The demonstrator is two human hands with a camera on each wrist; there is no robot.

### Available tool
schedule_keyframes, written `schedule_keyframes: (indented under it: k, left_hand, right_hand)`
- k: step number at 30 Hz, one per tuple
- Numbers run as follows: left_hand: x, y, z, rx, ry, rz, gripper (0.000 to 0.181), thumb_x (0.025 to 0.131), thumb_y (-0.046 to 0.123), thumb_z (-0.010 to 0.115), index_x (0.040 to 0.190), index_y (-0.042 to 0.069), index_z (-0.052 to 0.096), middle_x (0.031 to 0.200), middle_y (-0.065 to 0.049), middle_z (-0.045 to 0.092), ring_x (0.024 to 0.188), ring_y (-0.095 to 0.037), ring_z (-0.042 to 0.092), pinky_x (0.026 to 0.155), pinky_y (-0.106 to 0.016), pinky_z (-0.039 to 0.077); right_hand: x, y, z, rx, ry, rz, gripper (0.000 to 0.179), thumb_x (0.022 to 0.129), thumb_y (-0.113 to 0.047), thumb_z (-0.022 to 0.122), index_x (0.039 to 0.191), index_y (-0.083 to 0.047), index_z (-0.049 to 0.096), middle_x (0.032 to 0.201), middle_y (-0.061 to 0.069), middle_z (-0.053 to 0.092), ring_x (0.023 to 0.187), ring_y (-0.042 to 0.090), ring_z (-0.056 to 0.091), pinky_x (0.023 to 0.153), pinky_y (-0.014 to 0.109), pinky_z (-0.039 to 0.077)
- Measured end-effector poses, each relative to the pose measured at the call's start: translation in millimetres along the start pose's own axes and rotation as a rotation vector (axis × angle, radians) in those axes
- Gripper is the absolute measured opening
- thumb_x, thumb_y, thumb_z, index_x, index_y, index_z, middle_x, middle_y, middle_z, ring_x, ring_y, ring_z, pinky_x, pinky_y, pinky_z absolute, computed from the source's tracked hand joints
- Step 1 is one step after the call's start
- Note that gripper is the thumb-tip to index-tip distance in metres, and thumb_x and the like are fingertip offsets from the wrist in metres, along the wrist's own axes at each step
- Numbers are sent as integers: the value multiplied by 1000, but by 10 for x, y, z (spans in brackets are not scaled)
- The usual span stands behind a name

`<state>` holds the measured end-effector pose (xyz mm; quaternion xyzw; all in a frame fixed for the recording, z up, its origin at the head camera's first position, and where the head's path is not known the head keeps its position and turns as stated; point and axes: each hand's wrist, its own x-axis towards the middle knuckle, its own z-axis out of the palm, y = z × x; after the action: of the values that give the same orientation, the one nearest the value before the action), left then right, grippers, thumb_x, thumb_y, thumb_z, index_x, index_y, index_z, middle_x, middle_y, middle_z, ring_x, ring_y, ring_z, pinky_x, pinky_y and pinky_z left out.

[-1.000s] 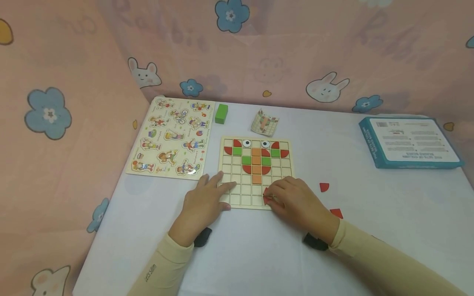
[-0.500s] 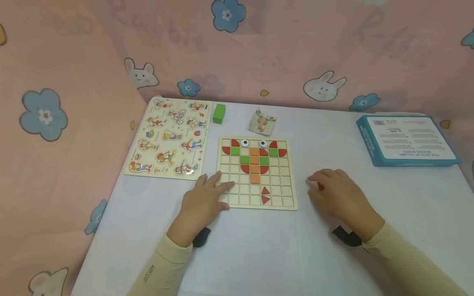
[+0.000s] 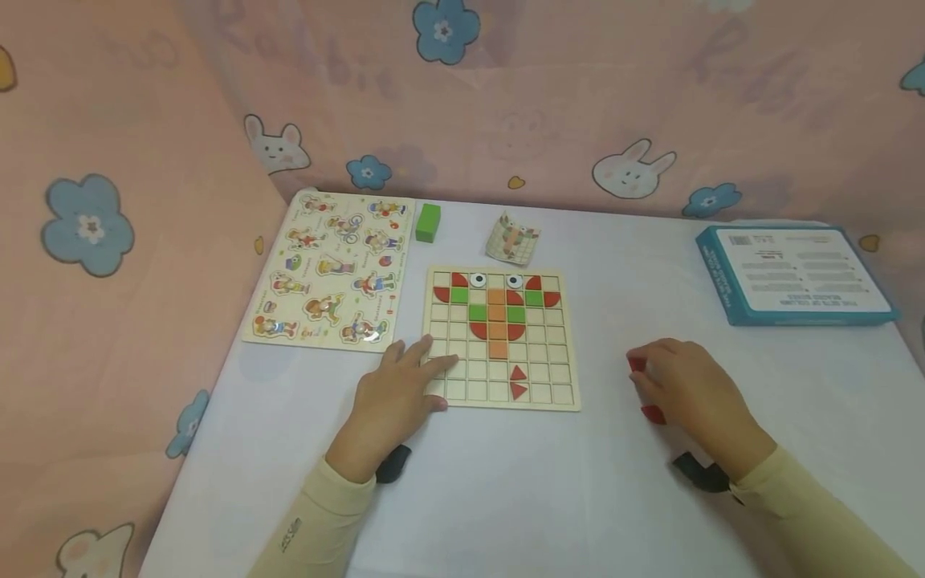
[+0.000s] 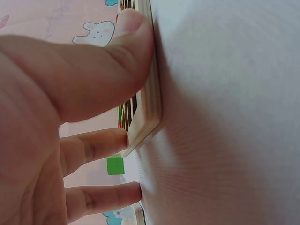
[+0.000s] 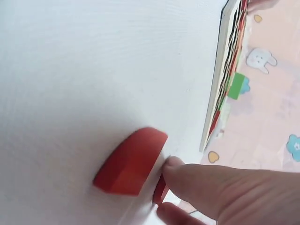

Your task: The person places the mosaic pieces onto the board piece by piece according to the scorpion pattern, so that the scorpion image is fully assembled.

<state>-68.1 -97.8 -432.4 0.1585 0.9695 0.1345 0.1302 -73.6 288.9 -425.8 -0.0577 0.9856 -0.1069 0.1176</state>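
With fingers spread, my left hand (image 3: 393,400) rests on the lower left corner of a wooden grid board (image 3: 540,395); its thumb (image 4: 126,61) lies along the board's edge in the left wrist view. Orange and green squares, red quarter-rounds and two eye discs make a pattern on the board. Lower down on the grid sit two small red triangles (image 3: 518,381). Right of the board, my right hand (image 3: 694,393) pinches a red quarter-round piece (image 3: 637,364) between thumb and finger, close to the table. Another red quarter-round piece (image 5: 133,161) lies just beside that hand.
A picture puzzle board (image 3: 328,269) lies at the back left, next to a green block (image 3: 428,223). Behind the grid board is a small curled pattern card (image 3: 513,239). A teal and white box (image 3: 798,273) lies at the back right, before a patterned curtain.
My right hand has left the two red triangles on the board and moved right to the loose red pieces, where it now pinches one. The left hand has stayed on the board.
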Motion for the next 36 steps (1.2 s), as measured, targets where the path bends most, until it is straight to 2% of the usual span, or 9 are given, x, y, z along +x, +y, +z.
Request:
schedule_keyframes:
  k: [3,9,15,19,27,33,36]
  left_hand:
    - [1,-2,6,-3,0,0,67,88,36,87,150,32,63,165,-11,43,149,-46,36,81,-58,59]
    - [12,-10,7,-5,-3,-6,67,88,37,87,150,33,63,166,-10,42,150,-46,35,81,-58,59]
    - [12,-12,11,1,-7,-1,67,88,36,87,150,33,62,166,-11,42,149,-46,35,81,-57,60]
    - [10,-8,12,-3,-8,-3,67,88,36,87,151,33,62,166,-10,43,150,-46,35,82,-58,60]
    - [1,6,0,7,-9,2,67,88,37,87,151,33,62,165,-10,43,149,-46,36,81,-58,60]
    - [3,7,-2,4,-5,-1,67,88,37,87,151,33,62,166,-10,43,149,-45,35,80,-56,60]
    - [4,7,0,5,1,0,67,88,37,87,150,34,62,165,-10,43,149,-45,36,80,-56,60]
  right_hand:
    - [4,30,-20,6,5,6,39,94,-15,81,127,4,71,121,25,70,105,42,61,91,60,56]
    - [55,37,-28,92,-9,-31,36,96,-7,74,132,-2,71,126,21,70,116,43,58,99,63,51]
    - [80,26,-19,117,-4,-66,32,98,-2,69,131,-2,71,125,19,71,118,42,60,101,62,51]
    - [70,22,-7,130,-2,-52,33,98,-5,72,131,-3,71,126,19,71,117,42,60,100,62,51]
    - [84,-12,-2,91,-11,-45,38,97,-10,76,133,-5,70,129,21,69,118,42,59,101,63,50]
    - [177,-85,-5,39,8,-163,38,93,-1,78,131,-6,73,124,13,73,115,35,61,100,57,53]
    - [210,-98,-7,31,33,-197,43,91,5,77,132,-8,73,129,13,71,120,37,59,102,57,52]
